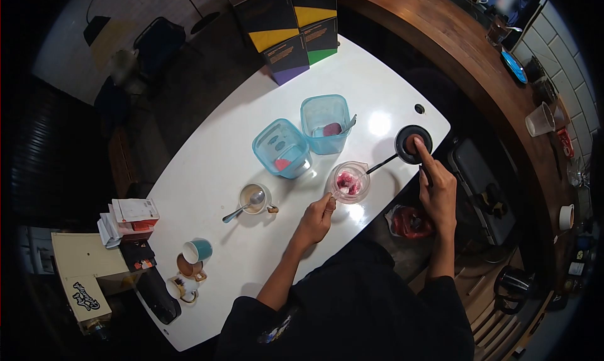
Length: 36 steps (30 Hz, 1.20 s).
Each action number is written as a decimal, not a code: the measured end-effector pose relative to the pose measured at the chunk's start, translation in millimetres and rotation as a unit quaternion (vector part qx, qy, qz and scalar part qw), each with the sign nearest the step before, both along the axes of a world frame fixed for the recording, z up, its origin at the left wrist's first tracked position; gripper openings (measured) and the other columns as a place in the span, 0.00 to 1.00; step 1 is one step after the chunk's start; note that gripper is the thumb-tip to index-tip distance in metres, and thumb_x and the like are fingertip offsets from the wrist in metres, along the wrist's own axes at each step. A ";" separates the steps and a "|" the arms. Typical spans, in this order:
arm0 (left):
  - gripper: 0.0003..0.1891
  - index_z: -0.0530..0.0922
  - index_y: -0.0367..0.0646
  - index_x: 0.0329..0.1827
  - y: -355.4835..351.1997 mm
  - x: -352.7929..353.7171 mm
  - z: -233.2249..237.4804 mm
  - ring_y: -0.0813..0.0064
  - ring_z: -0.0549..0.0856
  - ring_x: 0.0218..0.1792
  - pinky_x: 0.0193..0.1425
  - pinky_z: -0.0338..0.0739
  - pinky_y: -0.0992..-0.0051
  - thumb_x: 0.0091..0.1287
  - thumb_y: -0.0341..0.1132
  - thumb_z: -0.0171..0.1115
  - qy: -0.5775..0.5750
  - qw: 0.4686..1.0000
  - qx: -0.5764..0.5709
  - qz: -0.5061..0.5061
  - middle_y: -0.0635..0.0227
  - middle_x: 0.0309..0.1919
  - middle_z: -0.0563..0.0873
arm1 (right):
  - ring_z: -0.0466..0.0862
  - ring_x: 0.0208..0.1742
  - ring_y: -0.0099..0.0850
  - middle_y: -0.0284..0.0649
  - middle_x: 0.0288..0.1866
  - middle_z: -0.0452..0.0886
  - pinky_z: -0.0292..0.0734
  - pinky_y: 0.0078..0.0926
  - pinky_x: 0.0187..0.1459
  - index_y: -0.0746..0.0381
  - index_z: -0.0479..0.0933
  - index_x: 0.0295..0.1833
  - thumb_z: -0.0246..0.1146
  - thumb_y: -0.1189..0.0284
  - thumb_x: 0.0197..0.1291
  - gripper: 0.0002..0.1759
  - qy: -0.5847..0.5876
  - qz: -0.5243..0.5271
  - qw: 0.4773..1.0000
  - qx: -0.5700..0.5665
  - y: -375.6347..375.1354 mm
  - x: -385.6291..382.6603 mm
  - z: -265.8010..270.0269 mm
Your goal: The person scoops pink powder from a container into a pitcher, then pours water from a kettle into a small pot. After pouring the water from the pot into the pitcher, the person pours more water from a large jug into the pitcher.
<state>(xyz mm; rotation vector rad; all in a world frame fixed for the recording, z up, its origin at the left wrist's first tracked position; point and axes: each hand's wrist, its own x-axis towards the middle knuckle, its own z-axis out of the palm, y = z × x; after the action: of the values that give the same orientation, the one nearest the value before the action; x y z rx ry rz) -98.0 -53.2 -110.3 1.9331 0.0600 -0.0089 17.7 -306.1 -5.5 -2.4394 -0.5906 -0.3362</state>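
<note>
My left hand is closed round the handle of a clear glass jug that has pink and white contents at its bottom. With its index finger stretched out, my right hand touches the brown top of a round black pump dispenser. The dispenser's thin black spout reaches over to the jug's rim. Beyond the jug are two translucent blue containers with a little pink stuff inside; a utensil leans in the right one. Left of my left hand sits a cup with a spoon in it.
Everything stands on a white table. Several cups, including a teal one, are at the left near a black case and stacked papers. Black boxes rise at the far edge. A wooden counter curves along the right.
</note>
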 end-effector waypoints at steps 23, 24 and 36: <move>0.15 0.70 0.35 0.40 -0.7 -0.2 -7.4 0.43 0.79 0.32 0.38 0.72 0.57 0.79 0.40 0.45 -0.001 1.000 0.005 0.017 0.47 0.27 0.77 | 0.76 0.25 0.40 0.45 0.26 0.73 0.72 0.42 0.33 0.40 0.67 0.76 0.61 0.89 0.56 0.45 -0.080 -0.018 0.996 0.015 -4.0 9.6 5.9; 0.15 0.70 0.35 0.40 -0.9 -0.4 -6.2 0.43 0.79 0.32 0.38 0.72 0.57 0.79 0.40 0.45 -0.002 1.000 0.005 0.018 0.47 0.27 0.77 | 0.76 0.25 0.40 0.45 0.26 0.73 0.72 0.42 0.33 0.40 0.67 0.76 0.61 0.89 0.56 0.45 -0.081 -0.017 0.996 0.015 -4.3 8.8 7.5; 0.16 0.72 0.35 0.44 1.0 1.6 -10.3 0.39 0.80 0.35 0.39 0.72 0.54 0.79 0.41 0.45 -0.003 0.999 0.039 0.013 0.45 0.28 0.80 | 0.76 0.26 0.40 0.45 0.26 0.73 0.73 0.43 0.35 0.40 0.67 0.75 0.62 0.89 0.57 0.44 -0.086 -0.007 0.996 0.005 -6.1 11.4 18.8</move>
<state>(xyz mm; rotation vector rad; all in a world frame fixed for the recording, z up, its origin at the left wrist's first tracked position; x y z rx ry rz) -96.4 -52.2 -120.6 2.0097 0.0822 0.0161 29.1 -312.3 13.3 -2.4212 -0.6423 -0.5575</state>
